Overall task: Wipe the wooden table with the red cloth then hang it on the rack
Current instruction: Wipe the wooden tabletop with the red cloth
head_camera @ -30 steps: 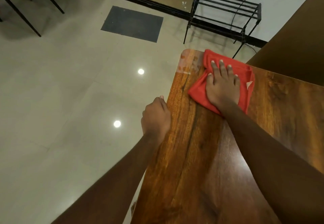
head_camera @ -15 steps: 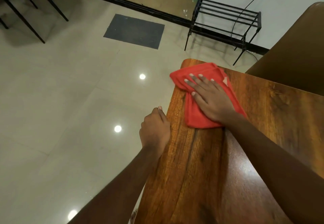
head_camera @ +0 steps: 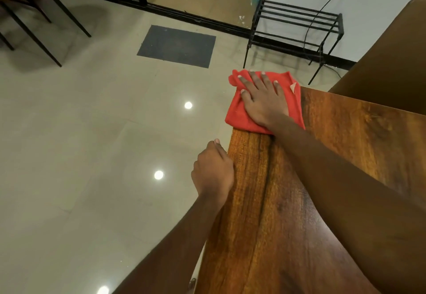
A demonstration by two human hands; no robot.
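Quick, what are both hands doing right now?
Left hand: fingers curled at the table edge; grip cannot be told.
Right hand: open, pressing flat on the red cloth.

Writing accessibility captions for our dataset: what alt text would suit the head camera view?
A person's right hand presses a red cloth flat on the far left corner of a wooden table. The left hand, fingers curled, sits against the table's left edge; a black metal rack stands on the tiled floor beyond.

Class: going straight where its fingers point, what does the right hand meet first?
Nothing close: right hand and red cloth slide off the wooden table corner; the black rack beyond seems lower.
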